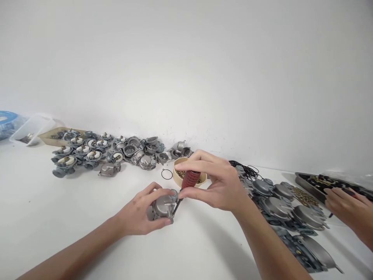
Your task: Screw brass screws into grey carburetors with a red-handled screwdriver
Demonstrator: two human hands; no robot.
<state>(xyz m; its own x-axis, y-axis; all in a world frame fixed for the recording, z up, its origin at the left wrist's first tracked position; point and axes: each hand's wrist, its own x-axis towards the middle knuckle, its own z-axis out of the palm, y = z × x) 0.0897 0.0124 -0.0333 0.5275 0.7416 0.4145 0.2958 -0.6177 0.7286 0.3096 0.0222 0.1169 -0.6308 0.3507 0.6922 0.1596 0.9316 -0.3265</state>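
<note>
In the middle of the white table, my left hand [142, 212] is wrapped round a grey metal carburetor [163, 206], thumb on the near side and fingers over the far side. My right hand [220, 181] pinches the red handle of a screwdriver [190, 179]. The screwdriver slants down to the left, and its dark shaft reaches the right edge of the carburetor. Whether a screw sits under the tip is too small to tell. Just behind, a round cream bowl [176, 179] holds many small brass-coloured screws. A thin black rubber ring [167, 174] lies left of the bowl.
Carburetor bodies with white floats [83, 149] and loose metal bowls [131, 149] stand back left. Assembled carburetors [276, 206] are grouped at right, near black rings [244, 169] and a screw pile [304, 196]. Another person's hand [346, 204] works by a dark tray [303, 181]. A wall rises behind.
</note>
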